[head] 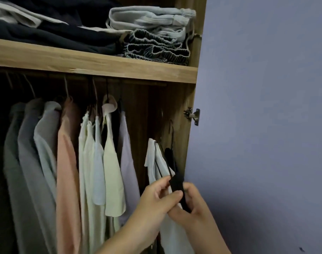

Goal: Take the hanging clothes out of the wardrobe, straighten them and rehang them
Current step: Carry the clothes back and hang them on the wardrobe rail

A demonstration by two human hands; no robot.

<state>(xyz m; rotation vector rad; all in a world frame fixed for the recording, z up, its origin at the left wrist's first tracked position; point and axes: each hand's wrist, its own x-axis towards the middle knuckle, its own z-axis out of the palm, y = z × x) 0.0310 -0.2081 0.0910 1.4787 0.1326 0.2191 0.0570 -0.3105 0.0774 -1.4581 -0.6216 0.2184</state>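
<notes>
Inside the open wardrobe, several shirts [68,162] in grey, pale blue, peach, cream and lilac hang close together on a rail beneath a wooden shelf [94,67]. To their right, off the rail, a black hanger [172,162] carries a pale white garment [156,162], tilted with its hook near the wardrobe's right wall. My left hand [156,198] pinches the hanger's black shoulder end and the cloth. My right hand [195,204] grips the same hanger end from the right.
Folded dark clothes [51,35] and pale and grey denim pieces [152,33] are stacked on the shelf above. A metal hinge [192,115] sits on the wardrobe's right side panel. A lilac wall or door [266,107] fills the right.
</notes>
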